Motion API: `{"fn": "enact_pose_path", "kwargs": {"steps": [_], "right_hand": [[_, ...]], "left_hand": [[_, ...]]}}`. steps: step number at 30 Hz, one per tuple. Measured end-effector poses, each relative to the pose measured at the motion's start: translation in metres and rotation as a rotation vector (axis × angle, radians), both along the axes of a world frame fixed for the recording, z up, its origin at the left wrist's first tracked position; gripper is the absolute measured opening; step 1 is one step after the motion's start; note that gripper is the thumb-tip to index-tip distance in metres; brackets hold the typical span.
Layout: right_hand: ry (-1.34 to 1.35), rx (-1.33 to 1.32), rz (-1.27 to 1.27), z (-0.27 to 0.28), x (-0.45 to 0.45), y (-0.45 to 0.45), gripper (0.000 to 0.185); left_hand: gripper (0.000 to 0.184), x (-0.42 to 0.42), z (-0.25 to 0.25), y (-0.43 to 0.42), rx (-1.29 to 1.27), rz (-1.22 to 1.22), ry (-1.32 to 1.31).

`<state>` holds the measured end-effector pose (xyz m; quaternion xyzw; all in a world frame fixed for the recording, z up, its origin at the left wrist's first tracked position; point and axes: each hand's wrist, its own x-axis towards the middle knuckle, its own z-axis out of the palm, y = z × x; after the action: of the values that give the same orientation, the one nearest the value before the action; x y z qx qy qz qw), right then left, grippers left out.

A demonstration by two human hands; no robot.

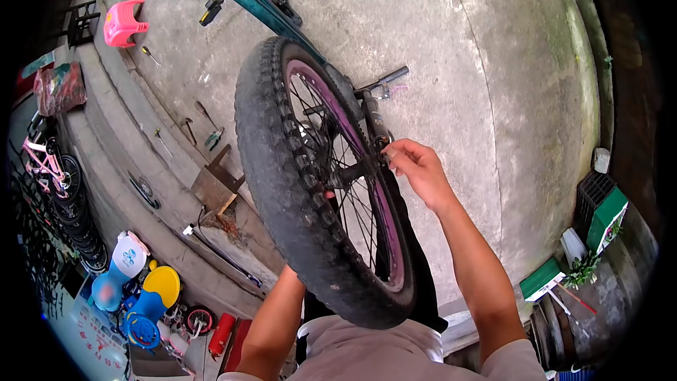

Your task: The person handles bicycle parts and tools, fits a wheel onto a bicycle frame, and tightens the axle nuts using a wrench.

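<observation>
A fat knobby bicycle tyre (271, 169) on a wheel with a purple rim (397, 240) stands upright close in front of me. The wheel sits in the fork (376, 116) of a teal bicycle frame (264, 14), which lies beyond it. My right hand (417, 169) is on the wheel's right side, thumb and fingers pinched together at the axle end by the fork tip. Whatever is between those fingers is too small to make out. On the other side, my left hand (329, 195) is mostly hidden behind the tyre; only a fingertip shows near the hub (347, 175).
Concrete steps run along the left, with a screwdriver (149, 55), pliers (214, 138), a hammer (189, 129) and a wooden block (215, 187). A pink stool (125, 22) stands at upper left. Children's ride-on toys (151, 296) are at lower left, green planters (606, 219) at right.
</observation>
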<state>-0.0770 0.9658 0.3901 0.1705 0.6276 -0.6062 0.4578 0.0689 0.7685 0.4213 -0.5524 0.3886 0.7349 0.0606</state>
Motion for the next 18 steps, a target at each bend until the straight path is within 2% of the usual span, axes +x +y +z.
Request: {"fn": "enact_pose_path", "kwargs": {"steps": [1,3,6,7,9,12,13,16,17,18], "right_hand": [[0.01,-0.013,0.027,0.0,-0.002,0.001,0.021],[0.013,0.0,0.029,0.002,-0.003,0.0,0.022],[0.024,0.007,0.001,0.0,0.004,-0.004,0.023],[0.025,0.002,-0.029,0.0,0.007,-0.004,0.023],[0.036,0.031,-0.044,0.002,0.011,-0.007,0.023],[0.167,0.093,-0.096,0.005,0.013,-0.01,0.021],[0.223,0.072,-0.112,0.004,0.012,-0.005,0.02],[0.322,0.072,-0.102,0.018,0.001,0.01,0.022],[0.28,0.136,-0.062,0.015,-0.002,0.02,0.024],[0.354,0.258,-0.027,0.025,-0.008,0.022,0.027]], "left_hand": [[0.023,-0.001,0.0,0.0,0.001,-0.001,0.0],[0.025,-0.004,-0.001,0.004,-0.452,-0.395,-0.186],[0.026,0.005,-0.011,0.005,-0.488,-0.386,-0.175],[0.026,0.015,-0.023,0.003,-0.485,-0.382,-0.181],[0.028,0.037,-0.046,-0.005,-0.274,-0.209,-0.042],[0.038,0.062,-0.049,-0.009,0.125,-0.052,0.272],[0.036,0.047,-0.038,-0.008,0.159,-0.038,0.264],[0.029,-0.001,-0.009,-0.003,0.043,-0.068,0.036],[0.029,0.0,-0.013,-0.001,0.02,-0.099,0.026],[0.028,-0.001,-0.017,0.002,-0.026,-0.113,0.023]]}}
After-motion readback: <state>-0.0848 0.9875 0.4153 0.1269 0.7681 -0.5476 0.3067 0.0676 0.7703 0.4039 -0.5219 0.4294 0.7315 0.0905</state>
